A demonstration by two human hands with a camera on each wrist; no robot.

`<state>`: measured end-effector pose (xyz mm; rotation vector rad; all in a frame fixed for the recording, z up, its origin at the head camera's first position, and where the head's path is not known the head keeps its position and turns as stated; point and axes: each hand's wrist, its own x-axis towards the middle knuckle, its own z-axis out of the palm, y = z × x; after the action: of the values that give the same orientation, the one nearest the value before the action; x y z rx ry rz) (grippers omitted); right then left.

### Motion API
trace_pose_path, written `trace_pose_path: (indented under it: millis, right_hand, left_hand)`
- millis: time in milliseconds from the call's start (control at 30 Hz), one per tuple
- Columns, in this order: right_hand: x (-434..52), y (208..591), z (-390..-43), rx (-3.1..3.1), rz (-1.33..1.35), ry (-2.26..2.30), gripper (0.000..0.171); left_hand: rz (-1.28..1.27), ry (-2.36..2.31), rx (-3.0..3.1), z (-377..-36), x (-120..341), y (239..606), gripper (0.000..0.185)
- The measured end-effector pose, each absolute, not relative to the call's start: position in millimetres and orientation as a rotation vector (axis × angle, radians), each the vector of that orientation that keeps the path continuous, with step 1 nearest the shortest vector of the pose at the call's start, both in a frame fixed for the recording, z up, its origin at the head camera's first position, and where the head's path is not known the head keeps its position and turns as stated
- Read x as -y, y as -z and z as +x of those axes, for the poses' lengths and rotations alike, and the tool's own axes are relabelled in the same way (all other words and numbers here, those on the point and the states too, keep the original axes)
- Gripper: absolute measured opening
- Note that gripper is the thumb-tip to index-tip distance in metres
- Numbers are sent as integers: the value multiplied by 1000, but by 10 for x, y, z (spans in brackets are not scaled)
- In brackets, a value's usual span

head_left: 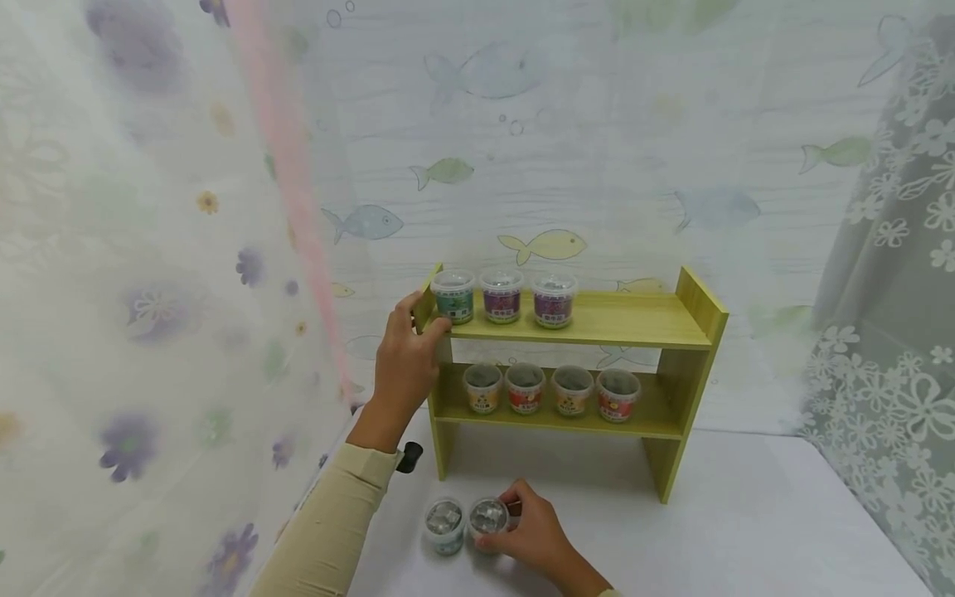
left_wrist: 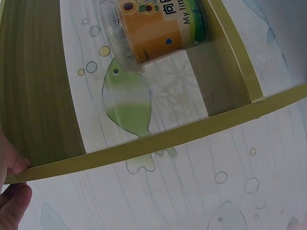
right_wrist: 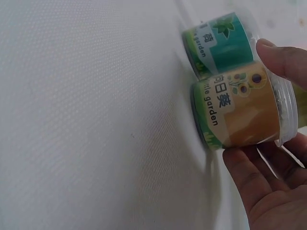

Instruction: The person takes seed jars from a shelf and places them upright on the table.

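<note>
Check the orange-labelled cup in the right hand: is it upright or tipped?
Upright. The orange-labelled cup stands on the white table with its clear lid facing up, beside the teal-labelled cup; the right hand grips its sides.

the orange tub (right_wrist: 240, 112) reads "向日葵" and "garden"; the shelf tub (left_wrist: 158, 28) reads "my litt".
</note>
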<state>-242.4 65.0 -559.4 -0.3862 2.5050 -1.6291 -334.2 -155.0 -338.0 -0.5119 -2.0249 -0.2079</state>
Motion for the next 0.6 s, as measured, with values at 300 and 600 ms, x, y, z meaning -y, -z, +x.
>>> trace_pose_path:
  millis: [300,600]
  right_hand:
    - [-655,5574,-2416,-2500,-377,1630,64]
    - [-660,5493,-2414,-2478,-378,1639,80]
  left_hand:
    - [-495,208,2054,-3337,1542,3375,30]
    - [-496,219,2057,-3329,1539,3370,32]
